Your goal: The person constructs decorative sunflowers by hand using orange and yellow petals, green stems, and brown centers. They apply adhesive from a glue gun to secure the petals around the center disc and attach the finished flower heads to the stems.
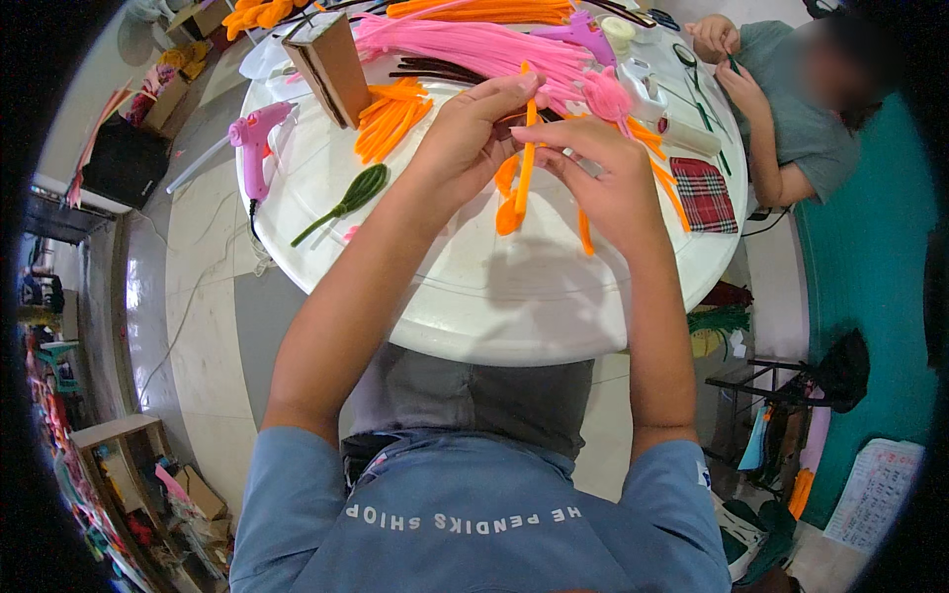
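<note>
Over the white round table [445, 296], my left hand [474, 126] pinches an orange chenille stem [528, 167] near its upper end. My right hand [593, 152] has its fingers against the same stem, a little lower. Looped orange pieces [508, 211] hang below the fingers; how they join the stem is partly hidden. Beyond my right hand lies a pink chenille flower [608, 95]. A green leaf shape made of chenille stem [359, 191] lies left of my left forearm. Behind my left hand is a bundle of short orange stems [393, 118].
A pink glue gun [256, 144] rests at the table's left edge, a purple one [586, 33] at the back. Around them are a cardboard box [326, 67], long pink stems [474, 48], a clear tape roll [689, 135] and plaid cloth [703, 194]. Another person [786, 111] sits at the right.
</note>
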`<state>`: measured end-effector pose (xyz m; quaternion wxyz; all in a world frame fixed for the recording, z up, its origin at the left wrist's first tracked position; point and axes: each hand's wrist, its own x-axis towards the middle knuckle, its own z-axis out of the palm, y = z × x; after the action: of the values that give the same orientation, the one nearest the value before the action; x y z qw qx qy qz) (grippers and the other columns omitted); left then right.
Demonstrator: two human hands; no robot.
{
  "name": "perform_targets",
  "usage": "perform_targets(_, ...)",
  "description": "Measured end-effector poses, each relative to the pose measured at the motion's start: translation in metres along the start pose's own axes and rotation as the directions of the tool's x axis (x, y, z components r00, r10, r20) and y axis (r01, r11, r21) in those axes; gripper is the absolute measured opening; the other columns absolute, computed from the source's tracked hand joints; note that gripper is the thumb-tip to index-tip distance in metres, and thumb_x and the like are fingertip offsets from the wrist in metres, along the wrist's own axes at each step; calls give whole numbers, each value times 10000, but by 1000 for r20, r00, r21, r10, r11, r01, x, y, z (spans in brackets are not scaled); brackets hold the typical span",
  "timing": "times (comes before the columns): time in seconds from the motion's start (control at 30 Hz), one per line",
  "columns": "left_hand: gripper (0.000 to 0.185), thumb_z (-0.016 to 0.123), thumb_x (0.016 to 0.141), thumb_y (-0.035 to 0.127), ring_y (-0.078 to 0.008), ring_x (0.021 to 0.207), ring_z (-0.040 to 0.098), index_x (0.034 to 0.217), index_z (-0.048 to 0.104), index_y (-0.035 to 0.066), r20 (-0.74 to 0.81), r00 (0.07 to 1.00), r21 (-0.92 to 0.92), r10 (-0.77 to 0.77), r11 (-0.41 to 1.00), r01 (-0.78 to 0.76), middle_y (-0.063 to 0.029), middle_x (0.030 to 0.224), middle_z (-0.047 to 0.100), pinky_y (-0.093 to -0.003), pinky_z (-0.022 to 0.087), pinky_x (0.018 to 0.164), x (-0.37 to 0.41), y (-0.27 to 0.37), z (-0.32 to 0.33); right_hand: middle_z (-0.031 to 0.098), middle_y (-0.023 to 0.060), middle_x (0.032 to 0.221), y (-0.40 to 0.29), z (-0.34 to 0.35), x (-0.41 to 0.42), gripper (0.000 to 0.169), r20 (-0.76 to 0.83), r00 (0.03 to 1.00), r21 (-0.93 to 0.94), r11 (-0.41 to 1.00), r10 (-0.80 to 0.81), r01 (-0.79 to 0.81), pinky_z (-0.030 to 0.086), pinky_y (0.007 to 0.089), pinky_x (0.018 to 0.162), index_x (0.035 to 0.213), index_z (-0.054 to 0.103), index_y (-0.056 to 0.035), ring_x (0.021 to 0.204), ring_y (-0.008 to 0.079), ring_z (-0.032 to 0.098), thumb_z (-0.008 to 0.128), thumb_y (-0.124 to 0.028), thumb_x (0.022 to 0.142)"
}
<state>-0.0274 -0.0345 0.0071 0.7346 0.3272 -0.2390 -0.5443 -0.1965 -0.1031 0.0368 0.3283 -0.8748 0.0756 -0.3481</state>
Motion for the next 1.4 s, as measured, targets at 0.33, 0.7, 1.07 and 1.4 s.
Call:
perform_targets(0.33, 230, 719, 964, 196, -110, 798, 655, 1094, 718, 5, -46, 993, 137, 105, 986, -98, -42, 917, 692, -243, 566, 713, -4, 3, 8, 721, 30, 937, -3, 1, -1, 181, -204, 966, 159, 979, 158, -127, 493, 270, 751, 1063, 753, -57, 843, 118, 640, 762, -159, 914)
perform_targets(0.7, 232, 710, 968, 161, -126, 862, 705, 1117, 715, -17, -22, 975, 361, 220, 912, -197, -77, 981, 735, -249, 581, 814, -13, 6, 24, 737, 36, 930, 6, 6, -1, 181, -308, 902, 325, 925, 302, -198, 535, 235, 746, 1099, 739, -5, 815, 80, 663, 729, -83, 936)
perform_targets(1.07, 241, 714, 964, 171, -125, 835, 703, 1117, 710, -15, -13, 977, 361, 213, 912, -195, -79, 963, 732, -256, 587, 799, -12, 5, 22, 740, 39, 958, 1, 3, -3, 161, -281, 907, 336, 917, 314, -214, 546, 225, 752, 1088, 743, 5, 834, 69, 660, 713, -40, 936)
perform_targets(1.4, 195, 720, 942, 186, -122, 822, 665, 1026, 733, 11, -112, 933, 378, 343, 883, -279, -54, 901, 701, -256, 538, 750, -6, 3, 14, 591, 94, 1030, 2, 10, 3, 383, -192, 973, -689, 724, -129, -40, 525, 420, 834, 1172, 615, -77, 986, 300, 614, 717, -332, 905)
